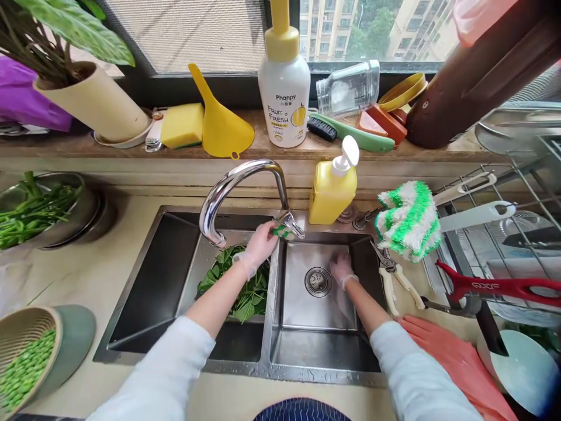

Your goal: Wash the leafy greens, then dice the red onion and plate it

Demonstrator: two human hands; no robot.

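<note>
My left hand (259,244), in a clear thin glove, reaches over the divider to the foot of the chrome faucet (239,172). Its fingers close on a small green-and-white scrubbing cloth (284,232), partly hidden beside the faucet lever. Below that forearm, leafy greens (245,298) lie in the left basin (173,263). Also gloved, my right hand (342,269) is low in the right basin (318,345), right of the drain strainer (318,282). Its fingers are smeared and shadowed, so their shape is unclear.
A yellow pump bottle (333,193) stands behind the right basin. Right of it are a green-and-white fluffy brush (409,222), scissors (394,278), a dish rack (517,234) and an orange rubber glove (460,356). Bowls of green stalks (39,207) and green beans (28,362) sit left.
</note>
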